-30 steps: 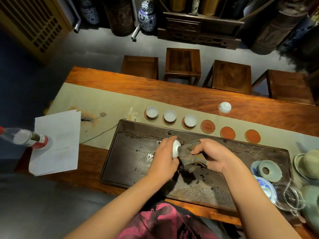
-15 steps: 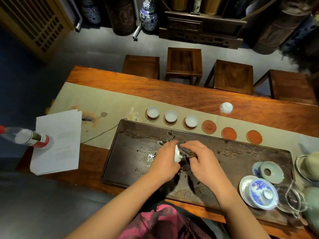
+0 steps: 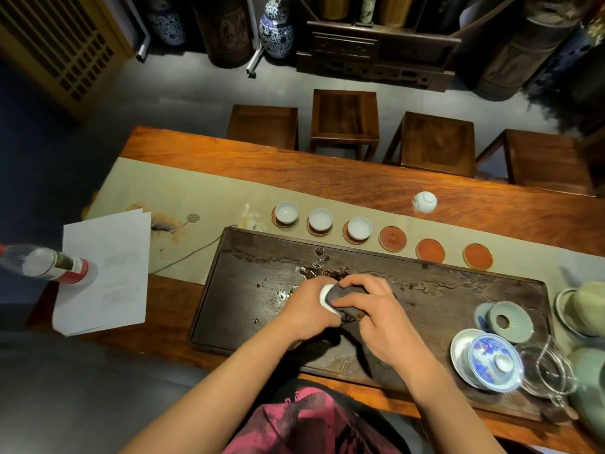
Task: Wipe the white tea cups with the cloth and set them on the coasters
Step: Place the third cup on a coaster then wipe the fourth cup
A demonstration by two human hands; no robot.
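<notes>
You are mid-wipe on the fourth cup. Your left hand point(image 3: 307, 314) grips a small white porcelain tea cup point(image 3: 325, 297) on its side over the middle of the dark carved wooden tea tray point(image 3: 242, 290), while your right hand point(image 3: 376, 314) pinches the dark grey-brown cloth point(image 3: 343, 298) against the cup. Three white cups point(image 3: 320, 219) already sit on coasters along the tray's far edge; three round red-brown coasters point(image 3: 392, 238) lie bare beside them. Another white cup point(image 3: 424, 201) lies upturned near the table's far edge. Next, I judge, you lift the cloth off and set this cup upright on the nearest bare coaster.
</notes>
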